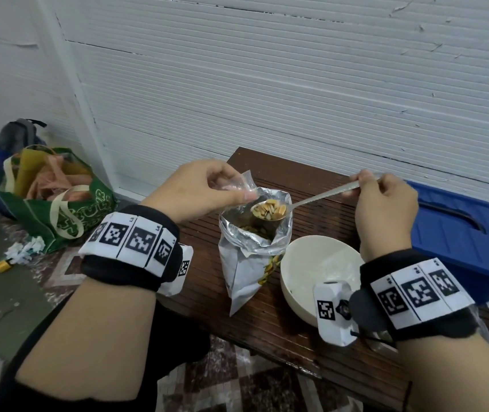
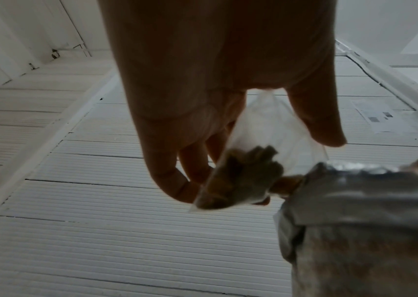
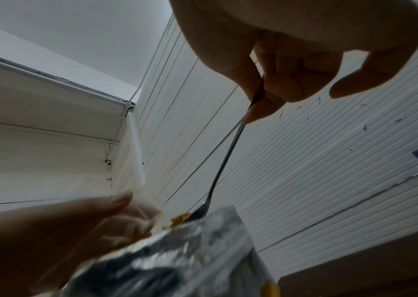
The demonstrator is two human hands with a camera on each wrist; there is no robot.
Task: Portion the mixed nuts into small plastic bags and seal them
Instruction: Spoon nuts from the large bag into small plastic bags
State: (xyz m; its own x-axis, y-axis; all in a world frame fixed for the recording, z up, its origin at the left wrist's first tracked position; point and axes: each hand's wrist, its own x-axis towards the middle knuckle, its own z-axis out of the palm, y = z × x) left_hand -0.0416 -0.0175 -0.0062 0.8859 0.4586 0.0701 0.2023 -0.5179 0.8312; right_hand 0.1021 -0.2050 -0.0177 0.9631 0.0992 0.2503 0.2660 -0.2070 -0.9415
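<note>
The left hand (image 1: 204,188) is pinching a small plastic bag (image 1: 238,183) by its top edge, thumb and fingers (image 2: 177,188) clamped on the film, holding it just above and beside the mouth of the foil pouch (image 1: 252,248) that is standing open on the worktop (image 1: 311,337). The left wrist view is showing a little clump of nuts already sitting in the bag's lower corner. The right hand (image 1: 386,203) is gripping the far end of a metal spoon (image 1: 311,199), fingers curled round the handle, and the bowl of the spoon is carrying a heap of mixed nuts (image 1: 270,209) over the pouch opening, close to the bag.

The bag is looking thin, limp and slippery (it is likely to fold shut unless its mouth is being held apart), so the best hold is probably at the two lips of the opening. The nuts are light, loose and apt to roll off a tilted spoon. The pouch is crinkly and top-heavy, and a nudge could tip it. A white bowl (image 1: 302,263) is sitting just beside the pouch.
</note>
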